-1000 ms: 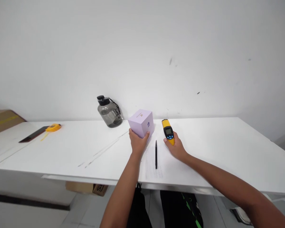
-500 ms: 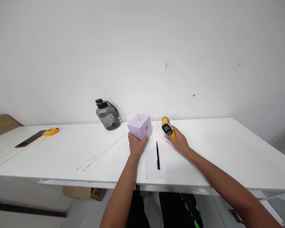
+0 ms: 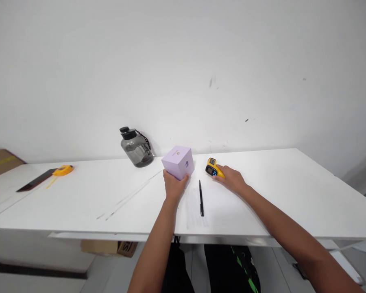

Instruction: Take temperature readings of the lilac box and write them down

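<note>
left hand: fingers are holding lilac box by its near lower sides | right hand: fingers are gripping yellow meter, right of box | 1 black pen is lying on white table, nearer the person | grey bottle is standing left of box

Bare hands and forearms, black legwear with green markings
</note>
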Demonstrator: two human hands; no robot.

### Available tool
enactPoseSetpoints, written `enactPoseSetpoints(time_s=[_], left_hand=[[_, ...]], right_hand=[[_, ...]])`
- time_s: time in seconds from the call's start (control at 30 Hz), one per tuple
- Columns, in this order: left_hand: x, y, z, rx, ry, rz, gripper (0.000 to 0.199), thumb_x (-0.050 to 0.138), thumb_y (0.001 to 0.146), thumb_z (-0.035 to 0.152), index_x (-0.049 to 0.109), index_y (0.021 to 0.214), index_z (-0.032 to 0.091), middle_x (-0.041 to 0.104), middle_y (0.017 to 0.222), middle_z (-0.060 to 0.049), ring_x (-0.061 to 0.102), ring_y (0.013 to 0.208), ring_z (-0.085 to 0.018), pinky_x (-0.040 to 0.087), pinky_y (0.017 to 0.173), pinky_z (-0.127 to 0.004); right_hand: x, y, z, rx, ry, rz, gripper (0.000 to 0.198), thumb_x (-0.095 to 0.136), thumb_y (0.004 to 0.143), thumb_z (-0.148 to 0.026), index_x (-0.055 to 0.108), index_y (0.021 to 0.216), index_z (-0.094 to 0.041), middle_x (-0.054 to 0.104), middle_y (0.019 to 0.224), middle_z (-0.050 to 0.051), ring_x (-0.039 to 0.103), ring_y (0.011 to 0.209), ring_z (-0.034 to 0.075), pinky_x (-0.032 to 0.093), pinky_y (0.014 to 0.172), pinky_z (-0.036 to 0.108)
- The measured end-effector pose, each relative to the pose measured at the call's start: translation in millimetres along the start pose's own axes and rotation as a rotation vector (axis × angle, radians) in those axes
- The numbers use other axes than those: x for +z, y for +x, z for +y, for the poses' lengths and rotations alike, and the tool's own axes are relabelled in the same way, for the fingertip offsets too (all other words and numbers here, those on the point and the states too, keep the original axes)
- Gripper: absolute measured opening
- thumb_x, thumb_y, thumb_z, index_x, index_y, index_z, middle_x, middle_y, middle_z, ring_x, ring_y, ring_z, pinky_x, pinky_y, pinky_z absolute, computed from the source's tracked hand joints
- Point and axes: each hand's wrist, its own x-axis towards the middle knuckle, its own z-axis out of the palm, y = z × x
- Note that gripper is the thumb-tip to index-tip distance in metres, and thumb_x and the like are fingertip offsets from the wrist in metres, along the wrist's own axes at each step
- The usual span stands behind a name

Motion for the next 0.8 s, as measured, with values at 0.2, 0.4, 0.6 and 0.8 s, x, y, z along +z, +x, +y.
enactPoseSetpoints(time_s=[0.2, 0.4, 0.6, 0.8], left_hand=[[1.1, 2.0, -0.7, -0.006, 0.009, -0.007, 0.103, 0.093, 0.074, 0.043, 0.026, 0.150, 0.023, 0.049, 0.156, -0.022, 0.054, 0.147, -0.039, 0.048, 0.121, -0.057], [0.7, 3.5, -0.9, -0.022, 0.027, -0.024, 0.104, 0.094, 0.072, 0.044, 0.027, 0.149, 0.024, 0.050, 0.155, -0.021, 0.056, 0.146, -0.040, 0.049, 0.119, -0.059], [2.0, 2.7, -2.4, -0.012, 0.007, -0.004, 0.103, 0.095, 0.071, 0.044, 0.029, 0.148, 0.025, 0.052, 0.151, -0.019, 0.056, 0.146, -0.039, 0.050, 0.118, -0.058], [1.4, 2.1, -0.2, -0.009, 0.012, -0.013, 0.107, 0.094, 0.072, 0.043, 0.026, 0.152, 0.023, 0.052, 0.154, -0.022, 0.054, 0.150, -0.039, 0.049, 0.121, -0.056]], right_hand=[[9.7, 7.8, 7.2, -0.142, -0.218, 0.049, 0.061, 0.065, 0.108, -0.051, 0.059, 0.162, -0.023, 0.077, 0.128, 0.017, 0.073, 0.111, 0.032, 0.048, 0.089, 0.039], [18.1, 13.2, 16.4, -0.197, -0.230, 0.075, 0.055, 0.064, 0.110, -0.046, 0.060, 0.160, -0.025, 0.077, 0.136, 0.017, 0.070, 0.122, 0.033, 0.045, 0.099, 0.044], [21.7, 13.8, 18.1, -0.208, -0.210, 0.070, 0.052, 0.063, 0.110, -0.044, 0.062, 0.158, -0.026, 0.077, 0.140, 0.016, 0.067, 0.129, 0.035, 0.043, 0.107, 0.049], [24.1, 10.2, 14.5, -0.225, -0.250, 0.151, 0.055, 0.066, 0.106, -0.044, 0.063, 0.157, -0.023, 0.069, 0.154, 0.020, 0.063, 0.139, 0.038, 0.044, 0.115, 0.054]])
